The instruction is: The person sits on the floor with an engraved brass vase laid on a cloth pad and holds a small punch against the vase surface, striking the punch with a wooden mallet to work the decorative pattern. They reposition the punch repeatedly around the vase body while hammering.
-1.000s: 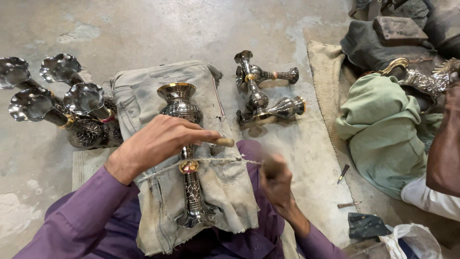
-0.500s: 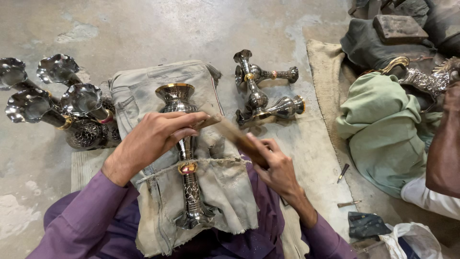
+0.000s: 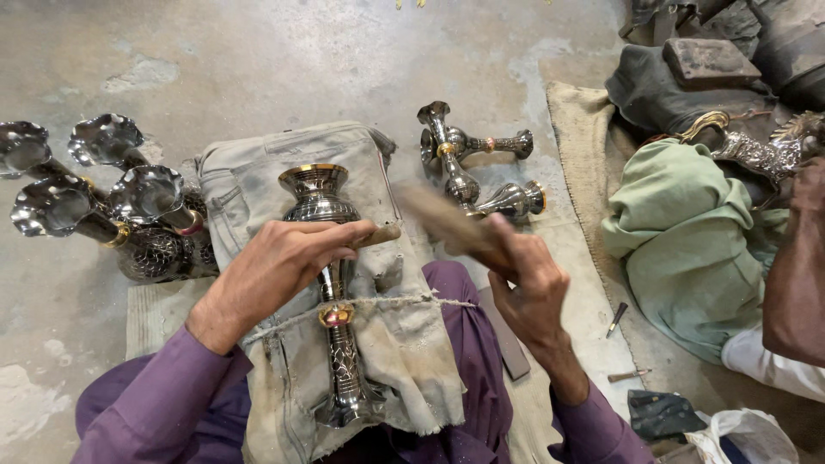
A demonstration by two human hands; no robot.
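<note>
A tall engraved metal vase (image 3: 330, 283) lies lengthwise on a grey cloth (image 3: 391, 344) over my lap, tied down by a string. My left hand (image 3: 279, 262) rests across the vase's neck and pinches a small wooden punch (image 3: 380, 234) against it. My right hand (image 3: 524, 275) is raised to the right of the vase, gripping a wooden mallet (image 3: 443, 219) that is blurred and points up-left toward the punch.
Several fluted metal vases (image 3: 103, 202) stand at the left on the concrete floor. More vases (image 3: 473, 167) lie on their sides behind my right hand. Another person's arm (image 3: 795, 275) and green cloth (image 3: 696, 232) fill the right. Small tools (image 3: 617, 318) lie on the mat.
My right hand has swung the mallet up from low beside my lap and toward the punch. My left hand has stayed on the vase.
</note>
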